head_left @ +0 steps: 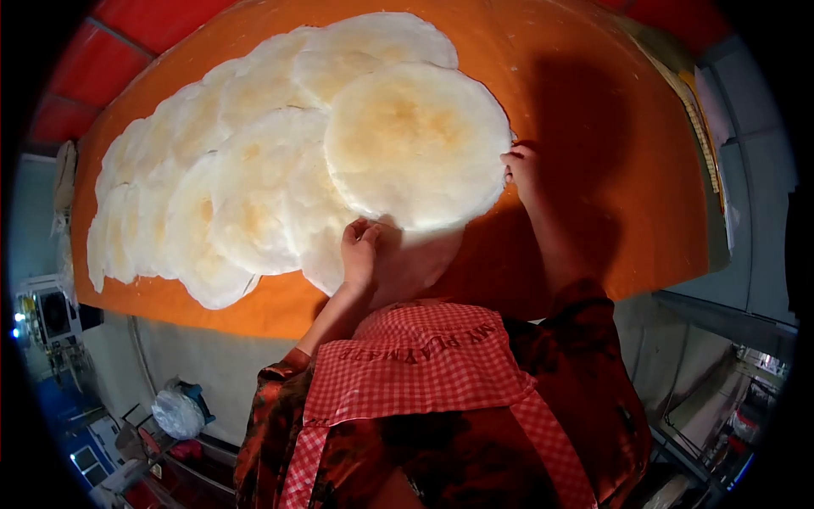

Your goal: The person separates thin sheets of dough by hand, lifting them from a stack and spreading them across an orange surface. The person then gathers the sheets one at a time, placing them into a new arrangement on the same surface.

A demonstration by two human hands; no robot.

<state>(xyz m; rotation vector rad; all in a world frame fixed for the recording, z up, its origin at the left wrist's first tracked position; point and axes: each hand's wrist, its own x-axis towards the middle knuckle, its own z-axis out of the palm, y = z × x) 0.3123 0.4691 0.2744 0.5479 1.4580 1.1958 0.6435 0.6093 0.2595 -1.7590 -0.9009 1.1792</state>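
Observation:
A large round flatbread (pixel 415 144), pale with light brown patches in its middle, lies at the right end of overlapping rows of similar flatbreads (pixel 254 182). My left hand (pixel 360 250) pinches its near edge, fingers closed. At its right edge, my right hand (pixel 522 170) also has its fingertips closed on the rim. Part of another flatbread (pixel 424 259) shows beneath, in the shadow near my body. Everything rests on an orange cloth (pixel 627 170).
Beyond the table's far edge are red tiles (pixel 144 38). A yellowish woven edge (pixel 691 119) runs along the right side. A clear plastic bag (pixel 178 413) sits low on the left, near a stove-like appliance (pixel 55 314). My checkered apron (pixel 424 365) is close to the table's front edge.

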